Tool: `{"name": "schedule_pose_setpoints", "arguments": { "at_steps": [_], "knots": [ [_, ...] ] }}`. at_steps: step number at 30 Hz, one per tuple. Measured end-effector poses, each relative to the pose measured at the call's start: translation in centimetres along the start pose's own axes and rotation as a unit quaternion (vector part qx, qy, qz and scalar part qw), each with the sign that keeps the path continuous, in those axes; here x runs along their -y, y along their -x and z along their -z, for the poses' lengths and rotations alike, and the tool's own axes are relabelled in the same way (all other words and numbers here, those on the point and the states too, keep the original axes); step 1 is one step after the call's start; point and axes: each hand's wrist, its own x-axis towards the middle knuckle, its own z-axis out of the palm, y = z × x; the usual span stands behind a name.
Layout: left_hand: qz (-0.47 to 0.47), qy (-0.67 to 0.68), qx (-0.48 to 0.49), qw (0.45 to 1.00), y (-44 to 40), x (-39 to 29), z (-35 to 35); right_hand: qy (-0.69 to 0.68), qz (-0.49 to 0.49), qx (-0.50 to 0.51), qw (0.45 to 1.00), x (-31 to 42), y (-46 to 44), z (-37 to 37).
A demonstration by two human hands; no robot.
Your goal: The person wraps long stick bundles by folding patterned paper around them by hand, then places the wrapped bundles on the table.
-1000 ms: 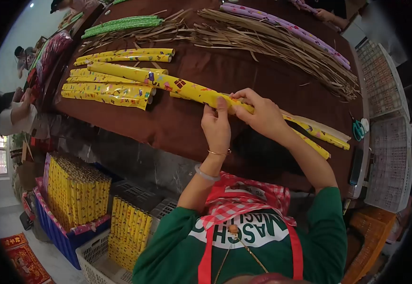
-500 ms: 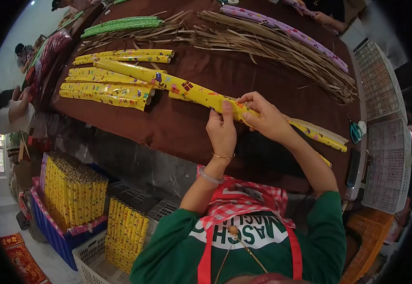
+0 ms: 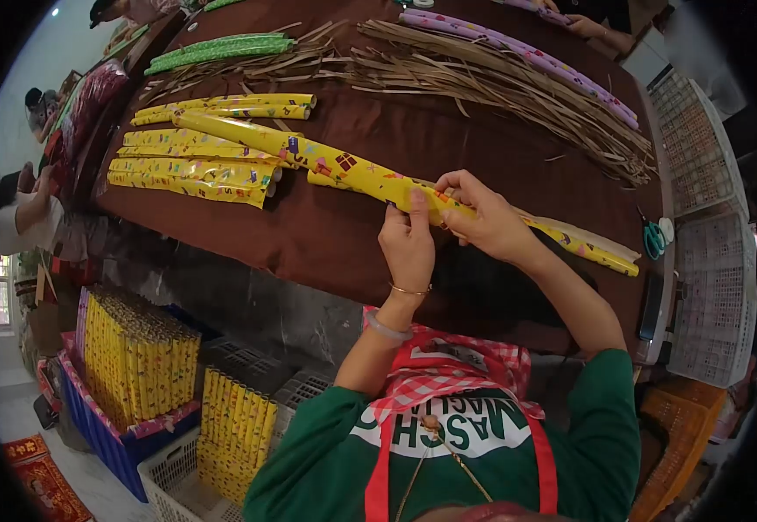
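A long yellow roll of patterned wrapping paper (image 3: pixel 357 174) lies slantwise across the brown-covered table, printed with gifts and small colored figures. My left hand (image 3: pixel 409 235) grips its middle from below, thumb on top. Just to the right, my right hand (image 3: pixel 478 213) pinches the paper's upper edge with bent fingers. Past my right hand, the roll's right end (image 3: pixel 587 248) shows a loose pale edge along its top. The far left end of the roll rests on other yellow rolls (image 3: pixel 191 165) lying side by side.
Dried flat strips (image 3: pixel 500 96) lie across the back of the table, beside purple rolls (image 3: pixel 526 56) and green rolls (image 3: pixel 222 50). Scissors (image 3: pixel 653 237) sit at the right edge, near white plastic baskets (image 3: pixel 709 296). A blue crate (image 3: pixel 122 448) of upright yellow rolls stands below left. Other people work nearby.
Both hands keep nearly the same place and grip on the roll. A yellow edge that hung below the roll's right end no longer shows.
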Motion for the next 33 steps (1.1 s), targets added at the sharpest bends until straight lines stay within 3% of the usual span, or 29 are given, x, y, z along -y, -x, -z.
{"name": "schedule_pose_setpoints", "arguments": {
  "at_steps": [6, 9, 12, 16, 28, 33],
  "knots": [
    [0.024, -0.003, 0.012, 1.0, 0.1, -0.1, 0.2, -0.119, 0.02, -0.003, 0.993, -1.8, -0.1, -0.2],
    [0.013, 0.002, 0.006, 1.0, 0.1, -0.4, 0.0, -0.004, -0.023, -0.024, 0.999, -0.6, 0.0, -0.1],
    [0.045, 0.005, 0.03, 0.999, 0.2, -1.1, 0.2, 0.026, -0.027, -0.016, 0.999, 0.0, 0.0, -0.1],
    [0.071, -0.015, 0.037, 0.997, 0.0, -0.6, 0.4, 0.01, 0.011, -0.005, 1.0, -0.5, 0.0, 0.2],
    [0.007, 0.002, 0.004, 1.0, 0.3, -0.1, -0.1, 0.007, 0.003, 0.007, 1.0, -0.9, 0.7, 0.2],
    [0.025, -0.029, 0.021, 0.999, 0.0, 0.0, 0.5, -0.071, -0.002, -0.007, 0.997, -1.3, 0.4, 0.0]
  ]
}}
